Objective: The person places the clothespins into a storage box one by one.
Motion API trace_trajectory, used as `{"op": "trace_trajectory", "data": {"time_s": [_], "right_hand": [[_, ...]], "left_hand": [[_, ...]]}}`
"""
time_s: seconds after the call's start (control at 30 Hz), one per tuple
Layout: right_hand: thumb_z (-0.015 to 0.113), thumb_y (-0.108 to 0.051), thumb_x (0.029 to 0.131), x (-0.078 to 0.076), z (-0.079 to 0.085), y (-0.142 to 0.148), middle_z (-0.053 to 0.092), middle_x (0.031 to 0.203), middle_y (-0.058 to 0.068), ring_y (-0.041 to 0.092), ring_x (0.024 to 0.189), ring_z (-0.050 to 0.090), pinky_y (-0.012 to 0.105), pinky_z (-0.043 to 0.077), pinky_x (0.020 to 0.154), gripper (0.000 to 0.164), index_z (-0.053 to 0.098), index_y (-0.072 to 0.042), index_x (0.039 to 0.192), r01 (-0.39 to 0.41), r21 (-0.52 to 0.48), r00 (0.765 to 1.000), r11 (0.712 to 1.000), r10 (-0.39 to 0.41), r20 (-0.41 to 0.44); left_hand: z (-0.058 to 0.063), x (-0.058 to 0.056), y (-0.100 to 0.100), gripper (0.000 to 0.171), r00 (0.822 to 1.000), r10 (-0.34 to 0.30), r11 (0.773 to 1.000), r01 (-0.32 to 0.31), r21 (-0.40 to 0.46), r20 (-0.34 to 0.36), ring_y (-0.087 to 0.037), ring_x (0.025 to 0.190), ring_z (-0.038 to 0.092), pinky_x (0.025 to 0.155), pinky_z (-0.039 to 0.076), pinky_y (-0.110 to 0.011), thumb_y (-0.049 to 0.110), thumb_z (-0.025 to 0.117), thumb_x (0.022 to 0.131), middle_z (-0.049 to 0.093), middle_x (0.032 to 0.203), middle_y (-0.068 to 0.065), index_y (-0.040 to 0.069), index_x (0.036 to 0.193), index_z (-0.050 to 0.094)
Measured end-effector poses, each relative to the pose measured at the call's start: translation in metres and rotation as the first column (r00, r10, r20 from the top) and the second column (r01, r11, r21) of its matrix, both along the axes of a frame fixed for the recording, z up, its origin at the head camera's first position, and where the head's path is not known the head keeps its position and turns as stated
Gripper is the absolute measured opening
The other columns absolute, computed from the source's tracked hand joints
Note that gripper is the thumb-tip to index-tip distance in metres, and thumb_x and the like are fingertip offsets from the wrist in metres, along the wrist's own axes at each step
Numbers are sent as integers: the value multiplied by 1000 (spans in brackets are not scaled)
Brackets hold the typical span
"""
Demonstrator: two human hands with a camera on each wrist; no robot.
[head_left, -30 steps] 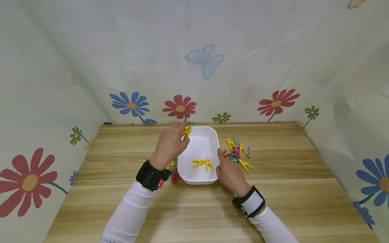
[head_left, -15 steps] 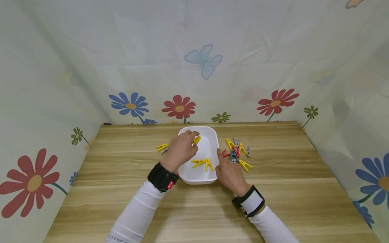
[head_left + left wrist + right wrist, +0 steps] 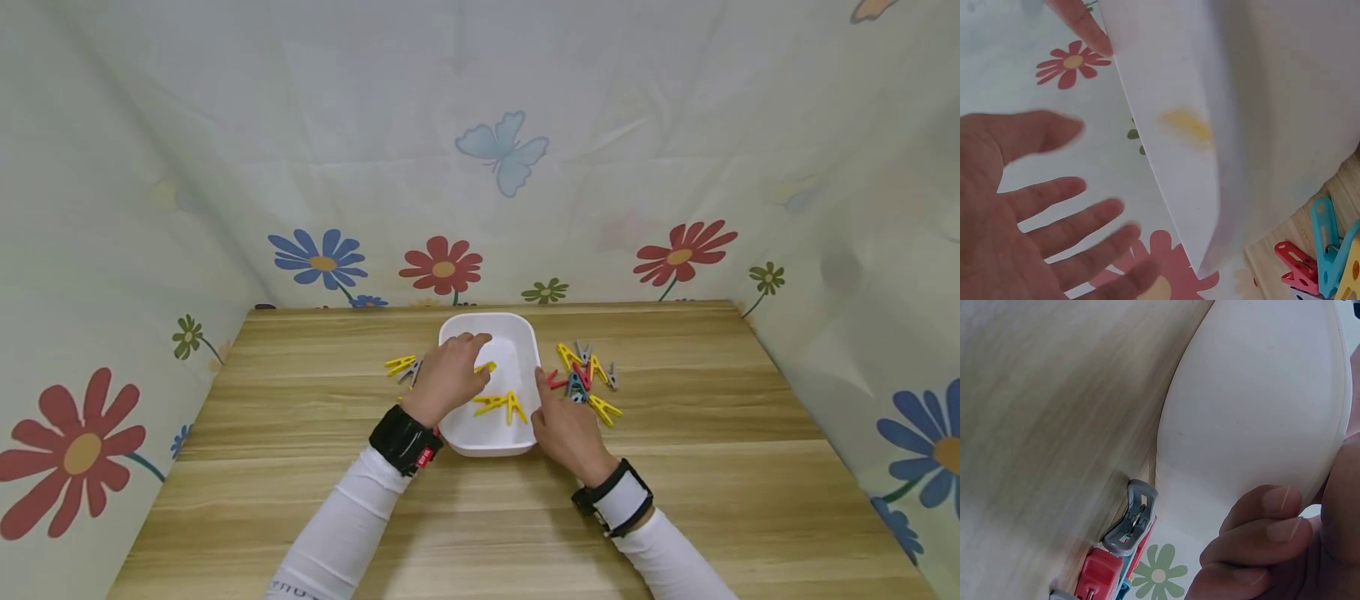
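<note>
My left hand [image 3: 448,379] is over the left part of a white plastic tray [image 3: 491,437], fingers spread and apart in the left wrist view. A yellow clothespin [image 3: 1188,127], blurred, is inside the tray, away from the fingers. Two more yellow clothespins [image 3: 514,407] lie on the tray floor. My right hand [image 3: 570,429] holds the tray's right rim, the index finger along the edge. Its other fingers [image 3: 1260,540] curl against the outer wall in the right wrist view.
Right of the tray lies a pile of yellow, red, grey and blue clothespins [image 3: 581,379]. More clothespins [image 3: 401,363] lie to its left, partly hidden by the left hand. All stand on a wooden table [image 3: 675,500] before a flowered cloth backdrop [image 3: 600,125].
My left hand has moved right and down over the tray and let go of a yellow clothespin, which has dropped inside. My right hand has stayed at the rim.
</note>
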State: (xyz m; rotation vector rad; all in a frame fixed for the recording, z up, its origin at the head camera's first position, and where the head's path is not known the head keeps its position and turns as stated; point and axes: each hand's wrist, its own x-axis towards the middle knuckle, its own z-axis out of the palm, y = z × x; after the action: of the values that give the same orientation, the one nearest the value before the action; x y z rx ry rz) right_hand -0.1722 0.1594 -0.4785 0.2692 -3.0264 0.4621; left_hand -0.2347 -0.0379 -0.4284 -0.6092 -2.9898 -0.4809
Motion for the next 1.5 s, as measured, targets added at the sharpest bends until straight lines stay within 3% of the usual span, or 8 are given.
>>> {"op": "trace_trajectory", "data": {"time_s": [0.1, 0.23, 0.37, 0.57, 0.77, 1.0, 1.3, 1.5], "right_hand": [[57, -14, 91, 0, 1, 0, 44, 53, 0, 15, 44, 40, 30, 26, 42, 64, 37, -5, 151, -1, -6, 1000, 1000, 1, 3], [57, -14, 91, 0, 1, 0, 45, 53, 0, 15, 44, 41, 30, 26, 43, 64, 36, -5, 151, -1, -9, 1000, 1000, 1, 13], [56, -14, 92, 0, 1, 0, 45, 53, 0, 15, 45, 41, 30, 26, 43, 64, 35, -5, 152, 2, -8, 1000, 1000, -2, 26], [56, -15, 91, 0, 2, 0, 46, 54, 1, 16, 46, 41, 30, 26, 44, 64, 35, -5, 152, 4, 0, 1000, 1000, -4, 28], [57, -14, 91, -1, 2, -1, 45, 53, 1, 16, 45, 41, 30, 25, 44, 64, 36, -5, 151, 6, 2, 1000, 1000, -6, 18], [57, -14, 91, 0, 1, -1, 45, 53, 0, 16, 45, 41, 30, 26, 44, 65, 36, -5, 151, 6, -2, 1000, 1000, -6, 18], [57, -14, 91, -1, 2, -1, 46, 53, 1, 17, 46, 42, 32, 27, 44, 64, 37, -5, 151, 12, 11, 1000, 1000, -12, 10], [57, -14, 91, -1, 1, -1, 45, 53, 0, 16, 45, 41, 31, 27, 43, 64, 36, -5, 151, 10, 4, 1000, 1000, -10, 11]], "left_hand": [[-1, -1, 0, 74, 999, 0, 999, 1, -39, 36, -32, 140, 43, 109, 39, -54, 47, 66, 89, 44, 153, -10, 20, 152, 38], [2, -2, -1, 87, 998, 6, 998, -2, -70, 59, -36, 150, 21, 116, 26, -58, 58, 62, 87, 24, 163, -9, 24, 158, 23], [10, -1, -7, 88, 999, 20, 998, -18, -53, 38, -35, 151, 21, 116, 27, -58, 59, 61, 87, 24, 163, -9, 24, 158, 23], [25, 1, -25, 85, 999, 49, 998, -50, 39, 7, -34, 150, 22, 116, 27, -58, 53, 65, 87, 24, 163, -10, 21, 157, 27], [27, -4, -49, 83, 995, 98, 989, -99, 111, 11, -36, 150, 22, 113, 30, -59, 48, 66, 89, 24, 163, -12, 17, 156, 28], [15, -12, -73, 76, 990, 129, 977, -137, 164, 55, -37, 150, 20, 111, 31, -63, 46, 61, 93, 21, 164, -12, 20, 156, 27], [-8, -19, -95, 70, 984, 145, 961, -164, 224, 101, -38, 146, 30, 108, 35, -62, 34, 60, 97, 30, 159, -17, 22, 157, 25], [-25, -23, -102, 68, 965, 183, 958, -217, 184, 188, -40, 143, 36, 109, 36, -60, 34, 59, 97, 36, 156, -18, 11, 154, 31]]}}
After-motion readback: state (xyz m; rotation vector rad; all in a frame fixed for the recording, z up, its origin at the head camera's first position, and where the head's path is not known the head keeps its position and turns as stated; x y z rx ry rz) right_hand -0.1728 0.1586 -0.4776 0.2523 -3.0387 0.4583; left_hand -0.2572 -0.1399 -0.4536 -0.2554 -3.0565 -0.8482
